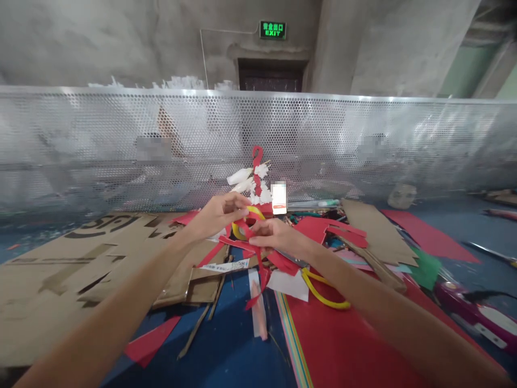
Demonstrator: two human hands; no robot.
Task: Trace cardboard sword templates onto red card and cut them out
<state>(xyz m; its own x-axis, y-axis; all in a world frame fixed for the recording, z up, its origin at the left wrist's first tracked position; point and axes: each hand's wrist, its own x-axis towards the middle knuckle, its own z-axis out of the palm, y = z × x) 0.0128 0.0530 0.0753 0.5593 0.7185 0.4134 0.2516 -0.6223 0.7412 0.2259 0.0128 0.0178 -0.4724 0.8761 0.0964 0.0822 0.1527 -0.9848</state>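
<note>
My left hand [226, 212] pinches a red paper strip [255, 215] from the left, its fingertips beside a yellow ring [237, 230] whose kind I cannot make out. From the right, my right hand [272, 235] grips the same strip between thumb and fingers. A curled red paper tail [263, 277] hangs below my hands. Under my right forearm lies a pair of scissors with yellow handles [327, 293], partly hidden. Just beyond my hands stands a red paper hook shape [257, 172] with white paper pieces [240, 177] around it.
Cut brown cardboard [100, 264] spreads over the left of the blue table [218, 350]. Red paper sheets [355, 339] lie at front right, near a purple device [476, 312]. A phone [279, 199] with a lit screen stands beyond my hands, before a perforated metal panel [323, 140].
</note>
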